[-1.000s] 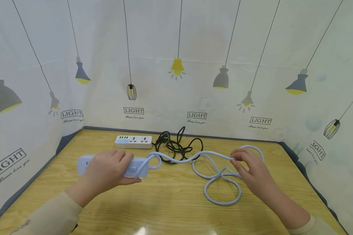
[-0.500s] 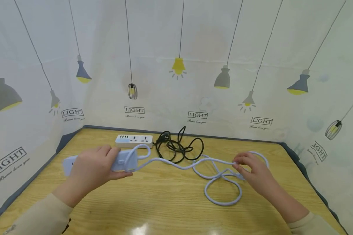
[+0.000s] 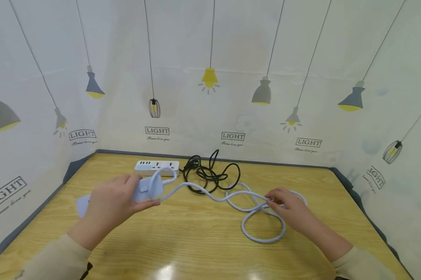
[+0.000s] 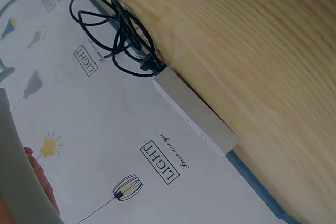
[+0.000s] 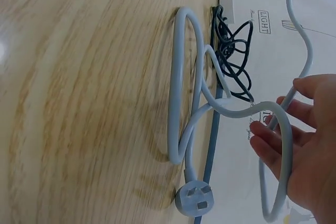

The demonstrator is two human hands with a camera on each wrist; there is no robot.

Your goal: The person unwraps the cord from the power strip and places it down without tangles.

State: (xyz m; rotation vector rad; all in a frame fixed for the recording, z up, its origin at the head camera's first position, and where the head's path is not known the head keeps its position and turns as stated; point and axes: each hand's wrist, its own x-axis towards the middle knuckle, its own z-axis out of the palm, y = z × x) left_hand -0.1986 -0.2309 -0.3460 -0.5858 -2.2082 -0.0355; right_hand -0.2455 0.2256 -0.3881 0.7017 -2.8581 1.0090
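My left hand (image 3: 110,198) grips a pale blue power strip (image 3: 140,192) above the left of the table, thumb beneath it. One turn of the strip's pale blue cord (image 3: 189,185) is wrapped over its right end. From there the cord runs slack to my right hand (image 3: 290,206), which pinches it between thumb and fingers. Beyond that grip the cord lies in loops on the table. The right wrist view shows the three-pin plug (image 5: 194,199) at its end, resting on the wood. Only the strip's edge (image 4: 18,166) and some fingers (image 4: 43,179) appear in the left wrist view.
A white power strip (image 3: 153,164) lies at the back of the wooden table (image 3: 196,249), its tangled black cord (image 3: 213,179) beside it. A lamp-print sheet (image 3: 196,46) rises behind and at both sides.
My left hand has shifted left with the blue power strip, drawing the cord across its end. The right hand, still pinching the cord, has come slightly left and lower.
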